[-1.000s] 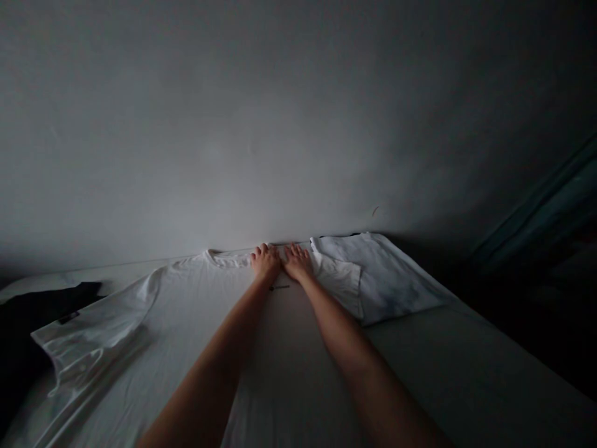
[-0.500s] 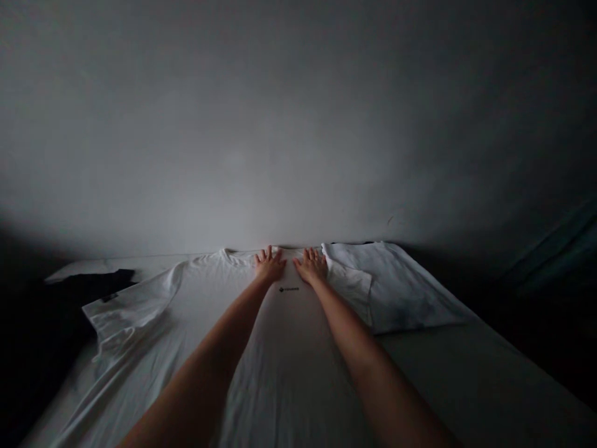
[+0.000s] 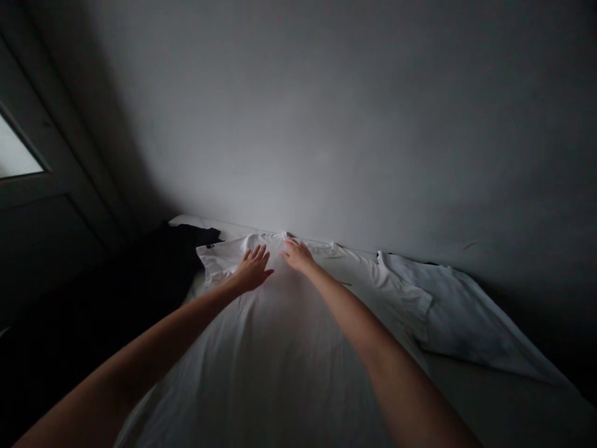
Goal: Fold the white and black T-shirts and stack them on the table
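Lower left: dark cloth (image 3: 153,274) borders the white T-shirt (image 3: 284,336), which lies flat across the frame's center and bottom. Left hand (image 3: 253,270): grip spread, palm down over the shirt near its left sleeve; exact contact cannot be told. Right hand (image 3: 298,254): grip loosely open, fingers at the shirt's upper edge, near the wall (image 3: 326,137). Lengthwise creases mark the soft fabric. Right: mottled pale cloth (image 3: 476,317); bare surface (image 3: 489,398) extends lower right.

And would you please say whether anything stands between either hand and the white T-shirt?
Nothing visible does: the left hand and right hand are over the T-shirt, with dark cloth at its left and pale cloth at its right.
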Available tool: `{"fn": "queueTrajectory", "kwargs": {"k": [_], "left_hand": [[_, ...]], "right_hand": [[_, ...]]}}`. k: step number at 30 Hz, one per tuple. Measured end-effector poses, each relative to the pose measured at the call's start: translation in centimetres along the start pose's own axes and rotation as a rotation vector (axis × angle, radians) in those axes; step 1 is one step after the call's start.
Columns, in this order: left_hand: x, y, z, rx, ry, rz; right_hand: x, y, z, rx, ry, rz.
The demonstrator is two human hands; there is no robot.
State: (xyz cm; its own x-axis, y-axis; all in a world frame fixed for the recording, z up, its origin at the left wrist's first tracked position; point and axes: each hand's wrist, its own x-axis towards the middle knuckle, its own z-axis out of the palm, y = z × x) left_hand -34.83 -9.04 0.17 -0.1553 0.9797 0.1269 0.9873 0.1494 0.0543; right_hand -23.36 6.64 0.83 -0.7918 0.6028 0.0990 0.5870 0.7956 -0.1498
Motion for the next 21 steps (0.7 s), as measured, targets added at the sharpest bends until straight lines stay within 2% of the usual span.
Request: {"fn": "queueTrajectory", "kwargs": {"k": [2,6,8,9,11,14,17,21], "left_hand": [[-5.2,-1.0,-1.9,-0.036,0.062,-0.031],[-16.3,-2.4,-4.2,-0.075,-0.013,-0.190],[-19.8,-2.8,-4.5,-0.072,-0.034,-0.295],[-20.7,-2.9,-4.5,-0.067,-0.037,-0.340],[-20.9,-3.1,-4.4,-0.056,-0.042,-0.408],[-19.1,-3.0,-4.2,-0.051,-0.063,-0.483],[-17.4,-2.8,-4.0,-0.080,-0.110,-0.534],[-17.6,-2.5,-3.8,-0.126,-0.155,-0.503]], "right_hand": [[1.8,-3.7,-0.2,0.025,-0.023,-0.079],[5.2,-10.6,-0.2,0.066,-0.073,-0.170],[6.7,-13.5,0.2,0.078,-0.093,-0.193],[7.3,-14.7,0.5,0.081,-0.105,-0.197],[8.3,-16.6,1.3,0.079,-0.136,-0.195],[9.0,-17.8,2.3,0.075,-0.161,-0.186],[9.3,-17.6,2.7,0.213,-0.130,-0.161],[9.4,-16.5,2.1,0.452,-0.049,-0.116]]}}
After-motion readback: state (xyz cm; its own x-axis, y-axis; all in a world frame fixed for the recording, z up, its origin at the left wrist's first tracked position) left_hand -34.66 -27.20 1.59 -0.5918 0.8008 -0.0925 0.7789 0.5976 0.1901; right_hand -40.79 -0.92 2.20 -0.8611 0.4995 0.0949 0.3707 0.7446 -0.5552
